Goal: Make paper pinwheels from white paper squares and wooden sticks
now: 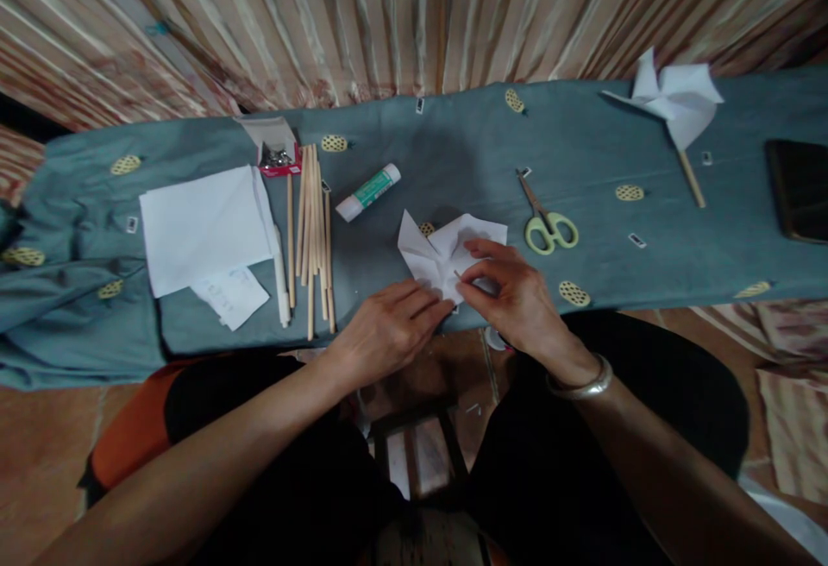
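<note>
A white paper pinwheel (441, 257) with folded blades lies near the table's front edge, between my two hands. My left hand (398, 320) is closed on its lower left edge, fingers pressed together on the paper. Above its centre, my right hand (504, 290) pinches what looks like a small thin pin (458, 274) between thumb and forefinger; its exact kind is too small to make out. The right fingers cover the pinwheel's right part. Just right of that hand are green-handled scissors (548, 225). A glue stick (368, 192) lies beyond the pinwheel to the left.
Several wooden sticks (314, 229) lie left of centre, beside a white pen (281, 286). Behind them stands an opened box of metal tacks (278, 156). White paper sheets (207, 225) are at left. A pinwheel on a stick (679, 104) and a dark phone (799, 186) lie at right.
</note>
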`<control>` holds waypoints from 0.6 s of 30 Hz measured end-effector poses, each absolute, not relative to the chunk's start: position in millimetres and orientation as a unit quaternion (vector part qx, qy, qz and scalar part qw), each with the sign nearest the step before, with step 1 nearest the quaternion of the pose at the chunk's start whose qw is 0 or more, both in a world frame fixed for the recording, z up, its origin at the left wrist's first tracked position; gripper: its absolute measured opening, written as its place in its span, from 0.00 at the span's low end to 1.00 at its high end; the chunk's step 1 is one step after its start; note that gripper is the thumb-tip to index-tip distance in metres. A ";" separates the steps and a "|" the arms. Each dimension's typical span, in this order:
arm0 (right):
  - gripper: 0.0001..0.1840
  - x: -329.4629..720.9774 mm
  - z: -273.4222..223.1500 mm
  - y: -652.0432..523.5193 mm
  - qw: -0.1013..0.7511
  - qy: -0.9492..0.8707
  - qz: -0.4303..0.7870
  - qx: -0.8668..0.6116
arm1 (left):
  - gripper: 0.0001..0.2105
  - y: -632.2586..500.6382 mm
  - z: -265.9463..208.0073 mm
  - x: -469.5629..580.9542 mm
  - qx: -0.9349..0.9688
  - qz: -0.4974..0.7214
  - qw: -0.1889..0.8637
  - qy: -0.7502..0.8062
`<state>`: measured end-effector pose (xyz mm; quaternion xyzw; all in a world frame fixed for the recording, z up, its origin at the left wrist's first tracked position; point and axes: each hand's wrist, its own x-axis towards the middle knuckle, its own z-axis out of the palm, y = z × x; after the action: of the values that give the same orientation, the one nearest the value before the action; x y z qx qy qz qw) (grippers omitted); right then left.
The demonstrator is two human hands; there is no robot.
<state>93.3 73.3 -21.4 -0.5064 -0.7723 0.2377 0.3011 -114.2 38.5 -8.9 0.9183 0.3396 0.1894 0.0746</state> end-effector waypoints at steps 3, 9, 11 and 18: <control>0.04 91.5 -21.4 71.8 0.297 -0.773 0.228 -0.512 | 0.12 38.7 -10.4 -113.8 0.916 0.200 0.078 0.340; 0.02 91.6 -22.8 70.2 0.298 -0.771 0.223 -0.517 | 0.12 38.9 -11.2 -113.3 0.914 0.211 0.077 0.339; 0.03 92.1 -23.7 70.3 0.299 -0.771 0.225 -0.515 | 0.12 38.8 -11.4 -113.4 0.913 0.212 0.079 0.339; 0.02 93.0 -25.9 70.3 0.305 -0.777 0.219 -0.505 | 0.12 39.1 -11.0 -113.1 0.915 0.200 0.079 0.341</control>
<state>93.0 70.3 -25.9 -0.5053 -0.7769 0.2194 0.3048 -113.1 39.1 -11.0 0.9151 0.3412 0.2000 0.0787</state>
